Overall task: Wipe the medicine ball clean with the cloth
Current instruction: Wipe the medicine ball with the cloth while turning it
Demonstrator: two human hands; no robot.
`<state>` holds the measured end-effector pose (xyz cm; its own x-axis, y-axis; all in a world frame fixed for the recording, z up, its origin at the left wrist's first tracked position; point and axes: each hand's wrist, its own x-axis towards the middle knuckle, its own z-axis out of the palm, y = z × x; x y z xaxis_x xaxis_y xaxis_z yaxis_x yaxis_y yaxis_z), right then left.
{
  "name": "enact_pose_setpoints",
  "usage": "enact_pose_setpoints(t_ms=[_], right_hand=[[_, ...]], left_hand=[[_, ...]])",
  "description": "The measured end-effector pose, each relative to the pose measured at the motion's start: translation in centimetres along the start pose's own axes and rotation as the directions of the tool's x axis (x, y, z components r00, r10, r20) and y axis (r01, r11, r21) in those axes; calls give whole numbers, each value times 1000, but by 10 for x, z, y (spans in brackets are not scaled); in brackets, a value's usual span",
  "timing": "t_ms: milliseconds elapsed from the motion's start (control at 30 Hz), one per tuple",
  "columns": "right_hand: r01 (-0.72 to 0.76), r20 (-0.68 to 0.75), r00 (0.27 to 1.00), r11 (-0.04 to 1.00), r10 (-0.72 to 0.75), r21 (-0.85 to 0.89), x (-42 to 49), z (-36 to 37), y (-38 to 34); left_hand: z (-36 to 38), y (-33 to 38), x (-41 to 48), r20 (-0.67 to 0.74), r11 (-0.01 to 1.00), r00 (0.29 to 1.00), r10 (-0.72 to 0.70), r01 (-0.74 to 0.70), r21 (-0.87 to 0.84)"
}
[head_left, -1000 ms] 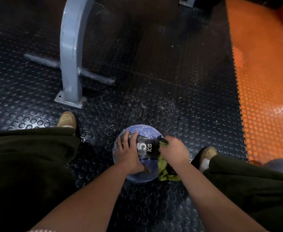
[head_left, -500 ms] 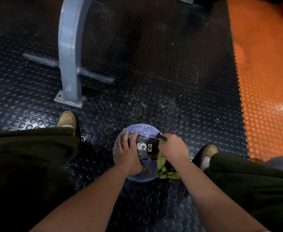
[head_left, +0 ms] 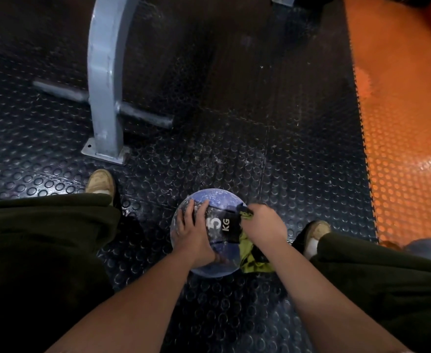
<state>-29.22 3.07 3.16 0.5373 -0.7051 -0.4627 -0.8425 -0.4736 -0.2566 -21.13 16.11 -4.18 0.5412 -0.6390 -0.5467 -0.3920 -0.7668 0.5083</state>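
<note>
A blue medicine ball with a black band marked 5 KG sits on the studded black floor between my feet. My left hand lies spread over the ball's left side, fingers straight, thumb low on the near side. My right hand grips a yellow-green cloth and presses it against the ball's right side. The cloth hangs down below that hand to the floor, and a small tip of it shows at my fingers.
A grey steel upright with a crossbar is bolted to the floor at the far left. Orange studded matting runs along the right. Another blue ball peeks out beside my right knee. My shoes flank the ball.
My right hand with the cloth has slid slightly up and away along the ball's right side. My left hand and the ball have stayed put.
</note>
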Motion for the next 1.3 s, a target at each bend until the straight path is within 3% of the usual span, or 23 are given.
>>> enact_pose_setpoints(t_ms=[333, 533, 633, 867, 1033, 1300], right_hand=[[215, 25, 977, 962, -214, -171, 0, 10, -47], [-17, 26, 1000, 999, 17, -32, 1, -2, -9], [-43, 26, 999, 999, 43, 3, 0, -3, -5], [150, 13, 989, 987, -150, -53, -7, 14, -39], [236, 1, 972, 971, -236, -47, -27, 30, -25], [4, -70, 998, 998, 0, 68, -18, 20, 13]], left_hand=[[-2, 2, -2, 13, 999, 999, -34, 34, 43], [1, -6, 2, -31, 1000, 999, 20, -20, 0], [1, -4, 4, -25, 999, 999, 29, -29, 19], [0, -6, 1, -101, 997, 995, 17, -25, -73], [-7, -11, 12, -99, 991, 995, -31, 17, -136], [-18, -4, 12, -19, 986, 998, -60, 56, -156]])
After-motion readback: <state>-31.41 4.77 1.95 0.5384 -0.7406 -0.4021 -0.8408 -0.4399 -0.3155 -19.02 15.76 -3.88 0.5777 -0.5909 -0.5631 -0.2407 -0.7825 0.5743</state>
